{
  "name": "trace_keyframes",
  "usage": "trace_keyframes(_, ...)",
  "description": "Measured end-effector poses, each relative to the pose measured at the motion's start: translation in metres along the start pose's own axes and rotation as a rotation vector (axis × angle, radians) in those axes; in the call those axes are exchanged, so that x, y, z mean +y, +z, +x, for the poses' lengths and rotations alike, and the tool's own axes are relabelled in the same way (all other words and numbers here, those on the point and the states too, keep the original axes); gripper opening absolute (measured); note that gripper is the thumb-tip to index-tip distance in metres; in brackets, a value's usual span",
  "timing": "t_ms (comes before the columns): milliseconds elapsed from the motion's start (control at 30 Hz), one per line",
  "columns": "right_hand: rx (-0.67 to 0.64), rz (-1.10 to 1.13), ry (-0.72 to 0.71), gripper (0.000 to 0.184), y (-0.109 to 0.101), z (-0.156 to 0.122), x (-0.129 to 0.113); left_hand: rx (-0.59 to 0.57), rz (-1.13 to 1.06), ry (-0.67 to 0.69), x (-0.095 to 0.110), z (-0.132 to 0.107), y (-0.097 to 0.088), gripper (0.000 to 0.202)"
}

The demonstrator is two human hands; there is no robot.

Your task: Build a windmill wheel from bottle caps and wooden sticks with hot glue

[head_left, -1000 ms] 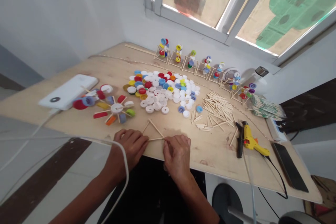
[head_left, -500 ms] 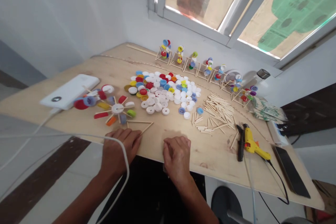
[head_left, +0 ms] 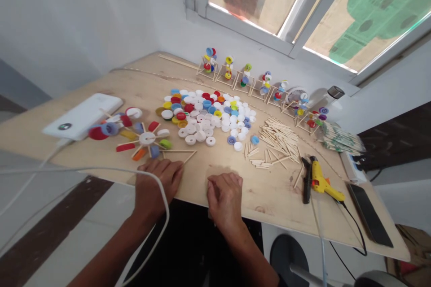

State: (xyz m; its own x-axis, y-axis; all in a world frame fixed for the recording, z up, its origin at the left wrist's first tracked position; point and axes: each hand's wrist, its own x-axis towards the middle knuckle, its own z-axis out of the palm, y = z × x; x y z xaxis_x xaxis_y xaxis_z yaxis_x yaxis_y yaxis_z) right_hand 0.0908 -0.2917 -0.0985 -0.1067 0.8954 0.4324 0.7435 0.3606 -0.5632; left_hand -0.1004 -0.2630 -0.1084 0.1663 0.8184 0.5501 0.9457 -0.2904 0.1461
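Observation:
My left hand (head_left: 160, 181) rests at the table's front edge with its fingers curled together. Its fingertips lie against the end of a thin wooden stick (head_left: 190, 157), part of an angled stick piece; whatever is under the fingers is hidden. Just behind that hand stands a wheel of sticks and coloured bottle caps (head_left: 147, 138), with a second cap wheel (head_left: 117, 125) to its left. My right hand (head_left: 225, 195) sits on the bare wood to the right, loosely closed, with nothing visible in it. A heap of bottle caps (head_left: 205, 119) lies beyond both hands.
Loose sticks (head_left: 279, 136) lie right of the caps. A yellow glue gun (head_left: 323, 184) and a black phone (head_left: 368, 213) are at the right. Several small cap-wheel stands (head_left: 245, 80) line the back. A white power bank (head_left: 84, 116) lies left; a white cable (head_left: 163, 197) crosses my left arm.
The view has shifted slightly, so the table appears a little higher and further left. Both hands keep nearly the same pose and place; nothing has been picked up or let go.

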Motion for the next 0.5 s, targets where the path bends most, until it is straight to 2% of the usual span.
trace_keyframes(233, 0.034, -0.002, 0.002, 0.019, -0.006, -0.002, 0.004, 0.110, -0.110, 0.038, 0.012, -0.010, -0.013, 0.016)
trace_keyframes(367, 0.065, 0.005, 0.034, 0.019, -0.013, -0.007, 0.008, 0.101, -0.264, 0.074, 0.030, -0.032, -0.015, 0.011)
trace_keyframes(433, 0.077, 0.006, 0.051, 0.020, -0.017, -0.011, 0.010, 0.152, -0.273, 0.113, 0.036, -0.047, -0.011, 0.009)
trace_keyframes(500, 0.099, 0.009, 0.066, 0.020, -0.019, -0.015, 0.011, 0.138, -0.289, 0.130, 0.039, -0.061, -0.005, 0.014)
